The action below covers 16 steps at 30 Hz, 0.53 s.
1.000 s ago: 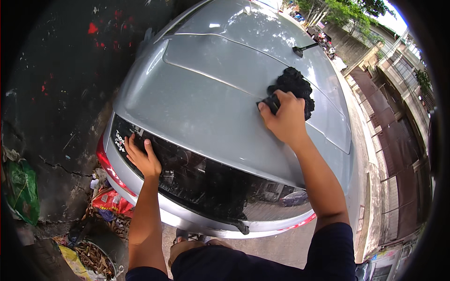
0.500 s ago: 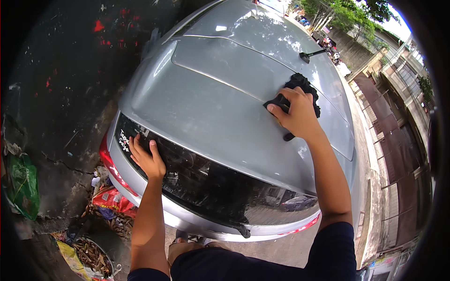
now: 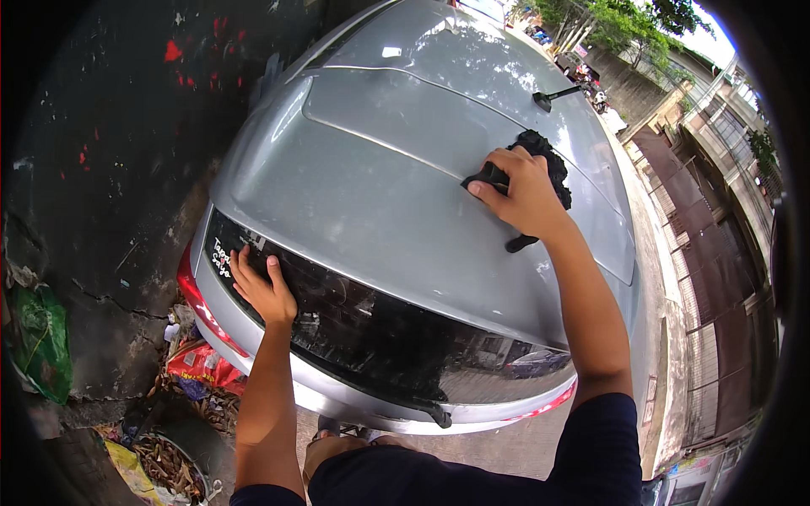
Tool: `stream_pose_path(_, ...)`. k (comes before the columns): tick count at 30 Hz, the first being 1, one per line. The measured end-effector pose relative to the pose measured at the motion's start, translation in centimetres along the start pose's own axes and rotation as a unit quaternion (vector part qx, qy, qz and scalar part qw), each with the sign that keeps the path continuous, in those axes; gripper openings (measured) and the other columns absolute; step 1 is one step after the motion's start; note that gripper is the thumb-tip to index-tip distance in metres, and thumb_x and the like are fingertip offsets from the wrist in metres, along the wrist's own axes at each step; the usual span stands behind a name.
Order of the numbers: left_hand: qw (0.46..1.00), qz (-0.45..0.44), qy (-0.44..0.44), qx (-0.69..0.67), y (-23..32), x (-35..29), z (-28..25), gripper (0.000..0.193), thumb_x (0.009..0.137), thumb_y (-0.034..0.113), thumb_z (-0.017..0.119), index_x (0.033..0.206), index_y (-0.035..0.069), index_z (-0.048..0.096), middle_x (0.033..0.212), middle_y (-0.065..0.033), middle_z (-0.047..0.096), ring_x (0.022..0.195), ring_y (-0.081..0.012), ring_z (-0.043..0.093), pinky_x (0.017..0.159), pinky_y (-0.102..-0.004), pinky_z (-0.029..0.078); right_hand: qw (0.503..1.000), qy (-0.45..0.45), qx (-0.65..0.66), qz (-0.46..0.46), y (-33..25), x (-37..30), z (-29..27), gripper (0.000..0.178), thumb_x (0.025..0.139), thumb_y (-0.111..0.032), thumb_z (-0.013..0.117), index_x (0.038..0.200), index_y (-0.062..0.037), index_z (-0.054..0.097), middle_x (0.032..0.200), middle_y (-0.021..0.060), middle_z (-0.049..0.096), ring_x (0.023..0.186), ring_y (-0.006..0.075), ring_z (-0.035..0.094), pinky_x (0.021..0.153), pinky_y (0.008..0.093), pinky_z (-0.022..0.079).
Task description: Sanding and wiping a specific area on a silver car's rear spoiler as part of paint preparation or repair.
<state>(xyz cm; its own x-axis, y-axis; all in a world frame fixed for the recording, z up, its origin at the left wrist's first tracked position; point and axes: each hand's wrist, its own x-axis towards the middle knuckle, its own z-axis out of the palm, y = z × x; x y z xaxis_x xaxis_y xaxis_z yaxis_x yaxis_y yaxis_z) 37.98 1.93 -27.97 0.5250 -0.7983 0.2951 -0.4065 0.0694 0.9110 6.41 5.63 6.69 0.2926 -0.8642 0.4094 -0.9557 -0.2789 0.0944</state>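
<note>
Cloth (image 3: 548, 160), black and bunched, lies on the silver car roof (image 3: 396, 169) near the antenna (image 3: 553, 97), pinned under the right hand (image 3: 523, 194), fingers closed on it. It has slid left across the roof within the last second (a wiping stroke, apparently). Left hand (image 3: 263, 291) stays flat, fingers spread, on the rear window (image 3: 380, 337).

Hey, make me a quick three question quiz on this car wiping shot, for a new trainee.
1. True or false: the right hand presses a black cloth on the silver car's roof.
2. Where does the left hand rest? A) rear window B) antenna C) ground
3. What colour is the bag at far left?

Key: 1 true; 2 A; 3 green.
</note>
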Motion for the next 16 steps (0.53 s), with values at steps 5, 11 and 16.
stream_pose_path(5,1.000,0.017,0.000,0.008,0.6,-0.3,0.6,0.066,0.109,0.056,0.049,0.157,0.010,0.046,0.172,-0.0178,0.033,0.161,-0.0385,0.029,0.128,-0.0637,0.012,0.999,-0.035,0.015,0.032,0.0,0.2,0.3,0.030,0.089,-0.031,0.084,0.100,-0.0052,0.073,0.084,0.0090,0.066,0.088,0.0277,0.061,0.093,0.0431,0.038)
stream_pose_path(11,1.000,0.010,0.004,0.014,-0.1,-0.1,0.2,0.067,0.108,0.056,0.051,0.158,0.012,0.045,0.172,-0.0182,0.031,0.161,-0.0387,0.028,0.130,-0.0634,0.009,0.992,-0.095,-0.006,0.082,0.4,-0.5,-1.6,0.036,0.089,-0.032,0.084,0.111,-0.0039,0.076,0.083,0.0113,0.069,0.096,0.0303,0.063,0.096,0.0434,0.039)
stream_pose_path(16,1.000,0.003,-0.007,0.009,-0.1,0.2,0.0,0.068,0.108,0.058,0.051,0.160,0.015,0.044,0.174,-0.0174,0.028,0.162,-0.0377,0.026,0.130,-0.0636,0.009,0.998,-0.016,0.024,0.059,-0.4,1.0,1.1,0.042,0.087,-0.036,0.085,0.112,-0.0040,0.075,0.091,0.0181,0.065,0.091,0.0336,0.058,0.095,0.0434,0.040)
